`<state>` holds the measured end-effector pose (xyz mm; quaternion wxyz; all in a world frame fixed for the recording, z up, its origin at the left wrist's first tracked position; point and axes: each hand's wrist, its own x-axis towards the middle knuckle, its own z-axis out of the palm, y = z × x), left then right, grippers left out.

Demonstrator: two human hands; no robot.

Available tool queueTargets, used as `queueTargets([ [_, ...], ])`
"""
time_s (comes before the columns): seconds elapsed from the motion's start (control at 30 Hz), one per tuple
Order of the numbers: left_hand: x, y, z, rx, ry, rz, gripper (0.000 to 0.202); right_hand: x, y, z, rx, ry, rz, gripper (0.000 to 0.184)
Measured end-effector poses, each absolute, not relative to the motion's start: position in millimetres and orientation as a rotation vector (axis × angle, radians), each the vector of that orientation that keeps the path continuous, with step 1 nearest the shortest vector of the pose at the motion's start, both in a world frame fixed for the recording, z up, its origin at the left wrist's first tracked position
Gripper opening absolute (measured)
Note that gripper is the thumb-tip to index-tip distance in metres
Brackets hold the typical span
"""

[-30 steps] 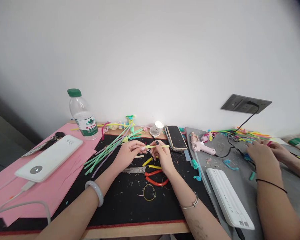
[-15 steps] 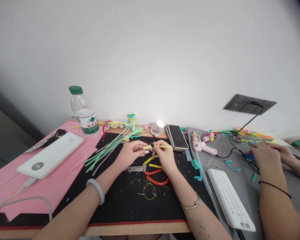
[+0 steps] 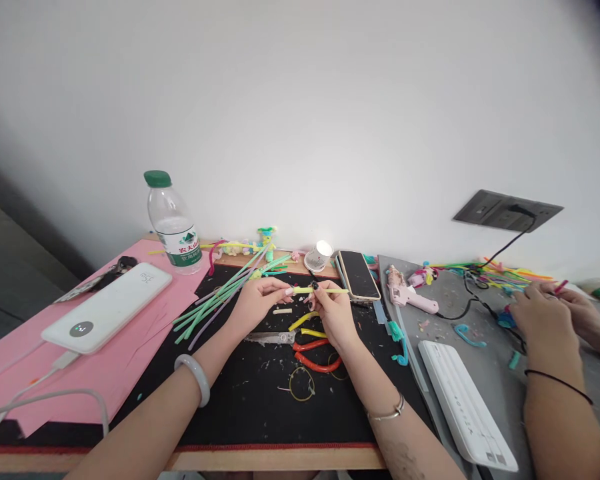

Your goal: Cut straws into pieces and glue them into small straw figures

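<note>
My left hand (image 3: 260,303) is closed in a pinch on one end of a yellow pipe cleaner (image 3: 303,290). On its other side my right hand (image 3: 334,317), with dark nails, grips the same pipe cleaner, which stretches level between the fingers and pokes out to the right. Below them on the black mat (image 3: 250,413) lie scissors (image 3: 316,347) with red-orange handles, partly covered by my right hand. Yellow tool handles (image 3: 305,323) sit just above these. A small beige stick (image 3: 283,311) rests under my left fingertips. Green and purple pipe cleaners (image 3: 215,307) lie left of my left hand.
A water bottle (image 3: 175,230) and a white power bank (image 3: 107,310) stand on the left. Behind my hands are a paper cup (image 3: 319,255) and a phone (image 3: 359,275). To the right lie a glue gun (image 3: 413,299), another power bank (image 3: 465,407) and a co-worker's hands (image 3: 545,320).
The view has shifted slightly. My right fingers have changed their grip, and more of the yellow pipe cleaner shows between my hands. The co-worker's hands have moved, with a pink piece now showing.
</note>
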<state>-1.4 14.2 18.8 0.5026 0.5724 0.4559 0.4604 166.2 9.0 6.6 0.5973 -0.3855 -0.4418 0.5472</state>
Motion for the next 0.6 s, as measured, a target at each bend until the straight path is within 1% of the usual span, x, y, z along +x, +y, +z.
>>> queueTargets([
  [0.13, -12, 20, 17, 1.611, 1.390, 1.151, 0.024, 167, 9, 8, -0.917, -1.027, 1.279, 0.021],
  [0.23, -15, 20, 19, 1.881, 1.567, 1.245, 0.031, 166, 6, 10, -0.986, -1.145, 1.248, 0.022],
  [0.33, -12, 15, 23, 2.012, 1.356, 1.157, 0.033, 163, 3, 11, -1.036, -1.314, 1.175, 0.021],
  [0.43, -5, 11, 23, 2.019, 1.128, 0.974, 0.021, 160, 0, 13, -1.035, -1.414, 1.143, 0.019],
  [0.6, -1, 11, 17, 1.835, 1.062, 0.973, 0.014, 159, -1, 11, -1.083, -1.465, 1.086, 0.018],
])
